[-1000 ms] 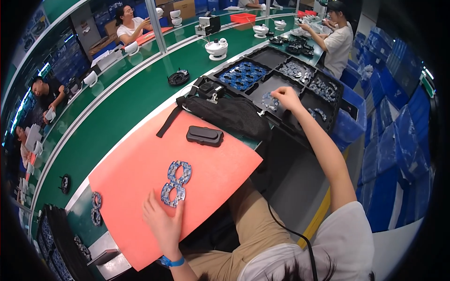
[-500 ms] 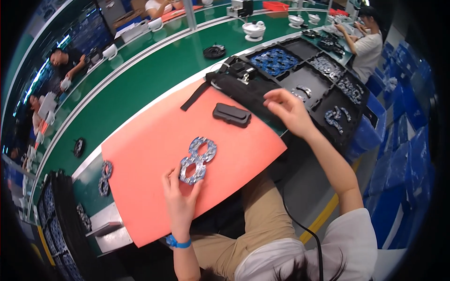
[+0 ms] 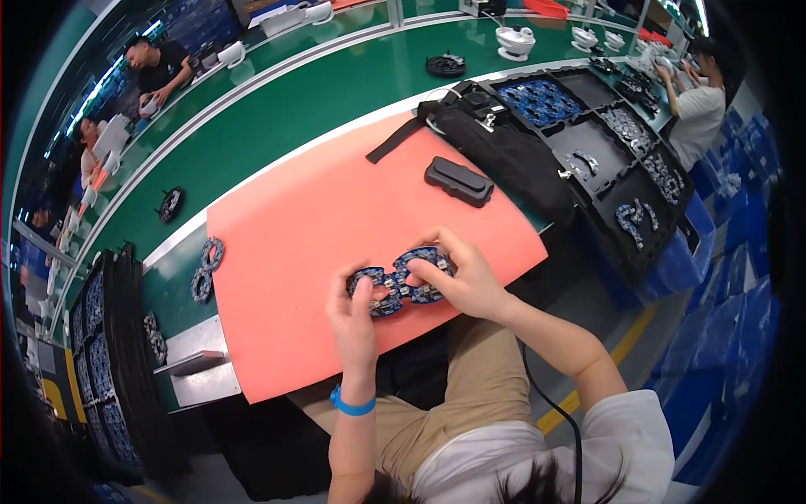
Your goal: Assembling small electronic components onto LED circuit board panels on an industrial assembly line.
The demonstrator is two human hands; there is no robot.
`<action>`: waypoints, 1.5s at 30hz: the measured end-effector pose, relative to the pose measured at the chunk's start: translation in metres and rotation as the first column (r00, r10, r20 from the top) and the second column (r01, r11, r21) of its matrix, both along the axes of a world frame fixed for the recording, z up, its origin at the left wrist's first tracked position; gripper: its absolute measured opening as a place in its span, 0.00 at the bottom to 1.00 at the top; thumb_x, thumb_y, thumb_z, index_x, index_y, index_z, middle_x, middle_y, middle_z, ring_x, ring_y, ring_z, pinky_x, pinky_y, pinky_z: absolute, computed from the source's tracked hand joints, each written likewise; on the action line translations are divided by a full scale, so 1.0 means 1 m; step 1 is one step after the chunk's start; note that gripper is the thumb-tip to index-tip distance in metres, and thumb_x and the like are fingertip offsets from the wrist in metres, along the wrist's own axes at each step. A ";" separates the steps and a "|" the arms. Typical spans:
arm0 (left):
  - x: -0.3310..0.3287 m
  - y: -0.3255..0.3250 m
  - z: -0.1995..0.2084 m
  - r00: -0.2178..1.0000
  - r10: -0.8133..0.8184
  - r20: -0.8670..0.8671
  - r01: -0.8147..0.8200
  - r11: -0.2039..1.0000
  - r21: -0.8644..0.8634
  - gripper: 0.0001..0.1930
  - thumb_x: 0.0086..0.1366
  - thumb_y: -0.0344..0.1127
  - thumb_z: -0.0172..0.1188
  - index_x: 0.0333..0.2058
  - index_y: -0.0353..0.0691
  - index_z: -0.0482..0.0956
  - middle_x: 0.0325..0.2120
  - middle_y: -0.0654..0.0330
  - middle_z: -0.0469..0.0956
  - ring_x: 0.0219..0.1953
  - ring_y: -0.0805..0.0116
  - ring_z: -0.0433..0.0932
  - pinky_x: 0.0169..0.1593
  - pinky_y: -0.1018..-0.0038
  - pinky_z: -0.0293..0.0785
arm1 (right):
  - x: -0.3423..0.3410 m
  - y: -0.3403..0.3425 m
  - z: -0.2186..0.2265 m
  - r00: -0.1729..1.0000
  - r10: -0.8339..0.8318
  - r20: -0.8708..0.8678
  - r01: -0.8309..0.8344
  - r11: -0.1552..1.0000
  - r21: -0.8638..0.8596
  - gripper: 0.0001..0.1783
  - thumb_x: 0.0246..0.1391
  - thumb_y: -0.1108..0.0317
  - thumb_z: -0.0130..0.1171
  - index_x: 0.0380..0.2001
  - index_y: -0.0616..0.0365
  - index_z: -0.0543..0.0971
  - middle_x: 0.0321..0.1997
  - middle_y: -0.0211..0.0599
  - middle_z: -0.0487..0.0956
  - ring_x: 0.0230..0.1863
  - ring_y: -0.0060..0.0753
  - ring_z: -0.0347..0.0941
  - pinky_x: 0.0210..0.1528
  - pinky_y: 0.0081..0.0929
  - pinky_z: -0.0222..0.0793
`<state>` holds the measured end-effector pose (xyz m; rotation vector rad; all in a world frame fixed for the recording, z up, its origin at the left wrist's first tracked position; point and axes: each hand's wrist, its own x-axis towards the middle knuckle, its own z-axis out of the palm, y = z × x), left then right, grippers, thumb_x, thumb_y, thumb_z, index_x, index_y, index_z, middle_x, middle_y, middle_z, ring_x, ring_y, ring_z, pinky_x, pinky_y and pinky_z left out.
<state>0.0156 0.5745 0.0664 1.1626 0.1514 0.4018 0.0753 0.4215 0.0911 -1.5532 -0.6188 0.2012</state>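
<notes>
Between both hands I hold a figure-eight-shaped circuit board (image 3: 398,284), blue with many small parts on it, above the orange-pink mat (image 3: 302,218). My left hand (image 3: 356,307) grips its left ring, the thumb on top. My right hand (image 3: 457,277) is closed on the right ring, thumb near its hole and fingers round the far edge. Beyond my hands a black oblong case (image 3: 459,181) lies on the mat. Another figure-eight board (image 3: 207,270) rests by the mat's left edge.
A black bag (image 3: 495,155) lies along the mat's far right side, beside a black divided tray (image 3: 604,181) of boards and curved pieces. Stacked black trays (image 3: 126,370) stand at left, near a metal plate (image 3: 201,361). Beyond runs a green conveyor (image 3: 336,113); co-workers sit around it.
My right hand has come from beside the bag to the board and taken hold of it. The board is now turned nearly level and held by both hands.
</notes>
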 end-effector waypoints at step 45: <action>-0.031 -0.059 0.001 0.667 -0.731 0.146 0.719 0.682 0.131 0.08 0.60 0.26 0.50 0.30 0.29 0.77 0.19 0.56 0.76 0.17 0.77 0.72 0.21 0.84 0.64 | -0.059 -0.085 -0.021 0.721 0.531 -0.444 0.017 0.628 0.778 0.16 0.64 0.58 0.44 0.26 0.57 0.69 0.22 0.24 0.64 0.20 0.12 0.55 0.22 0.12 0.51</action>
